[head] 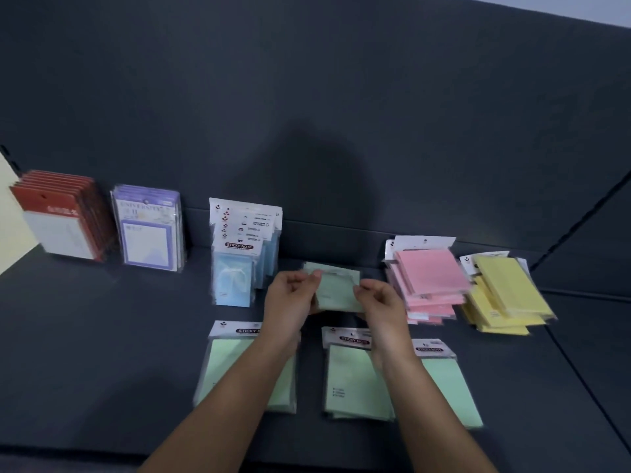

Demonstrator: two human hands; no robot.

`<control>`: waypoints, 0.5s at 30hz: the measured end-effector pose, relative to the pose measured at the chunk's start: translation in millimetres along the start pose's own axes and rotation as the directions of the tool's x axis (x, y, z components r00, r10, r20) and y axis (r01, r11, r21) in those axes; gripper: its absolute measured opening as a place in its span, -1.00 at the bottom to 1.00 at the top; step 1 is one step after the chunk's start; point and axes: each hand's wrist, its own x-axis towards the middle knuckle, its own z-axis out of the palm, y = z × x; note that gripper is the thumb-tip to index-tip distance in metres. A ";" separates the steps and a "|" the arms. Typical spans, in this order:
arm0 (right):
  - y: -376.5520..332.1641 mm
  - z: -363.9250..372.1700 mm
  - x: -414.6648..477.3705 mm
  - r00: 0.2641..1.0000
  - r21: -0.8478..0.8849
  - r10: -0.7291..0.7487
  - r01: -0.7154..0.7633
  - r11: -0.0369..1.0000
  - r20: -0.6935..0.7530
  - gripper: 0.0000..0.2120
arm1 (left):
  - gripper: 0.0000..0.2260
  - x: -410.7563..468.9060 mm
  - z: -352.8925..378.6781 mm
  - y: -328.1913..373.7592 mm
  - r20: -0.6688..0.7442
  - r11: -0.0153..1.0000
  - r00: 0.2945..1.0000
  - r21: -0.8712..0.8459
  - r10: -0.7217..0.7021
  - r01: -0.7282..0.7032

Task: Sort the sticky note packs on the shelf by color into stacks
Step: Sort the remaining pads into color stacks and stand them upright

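Observation:
Both hands hold one pale green sticky note pack (pixel 336 288) just above the dark shelf (pixel 102 336), at its middle. My left hand (pixel 293 298) pinches the pack's left edge and my right hand (pixel 379 302) its right edge. Other green packs lie flat nearer me: one at front left (pixel 225 367), one at front middle (pixel 351 380), and one partly under it to the right (pixel 450 387). Blue packs (pixel 239 264) lean upright at the back. A pink stack (pixel 430 281) and a yellow stack (pixel 505 295) lie to the right.
At the far left, red-topped notepad packs (pixel 61 216) and purple notepad packs (pixel 148 227) stand upright against the dark back panel (pixel 307 97). A seam in the shelf (pixel 580 370) runs diagonally at the right.

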 end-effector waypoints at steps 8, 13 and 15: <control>-4.1 -21.1 -26.4 0.992 0.159 0.048 -0.066 0.985 0.117 -0.66 | -0.71 -23.7 -8.8 -5.8 0.172 0.998 0.983 0.007 0.059 -0.061; -1.8 -46.1 -45.6 0.979 0.015 -0.090 0.089 0.996 0.181 -0.73 | -0.64 -43.1 -11.7 -11.3 0.306 0.979 0.943 0.112 0.132 -0.173; 1.5 -53.9 -52.9 0.979 -0.021 -0.130 0.135 0.991 0.158 -0.76 | -0.68 -49.6 -12.9 -15.5 0.328 0.960 0.929 0.159 0.171 -0.232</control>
